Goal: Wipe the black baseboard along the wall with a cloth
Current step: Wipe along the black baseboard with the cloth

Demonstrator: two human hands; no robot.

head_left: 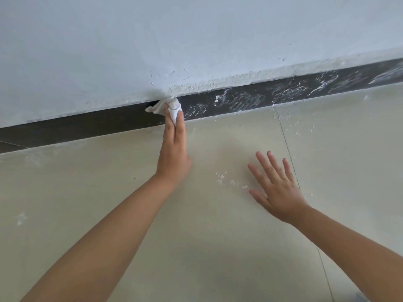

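Note:
A black baseboard (239, 99) runs along the foot of a white wall, rising from left to right across the view. Left of the cloth it looks dark and plain; right of it white smears and specks cover it. My left hand (174, 149) reaches out with straight fingers and presses a small white cloth (172, 106) against the baseboard near its top edge. The cloth bunches out to the left of my fingertips. My right hand (275, 188) lies flat on the floor with fingers spread, holding nothing.
The floor is pale cream tile (130, 192) with thin grout lines (287, 149). White plaster crumbs (231, 182) lie scattered in front of my right hand and near the baseboard at right. The wall's lower edge (218, 82) is rough and flaky.

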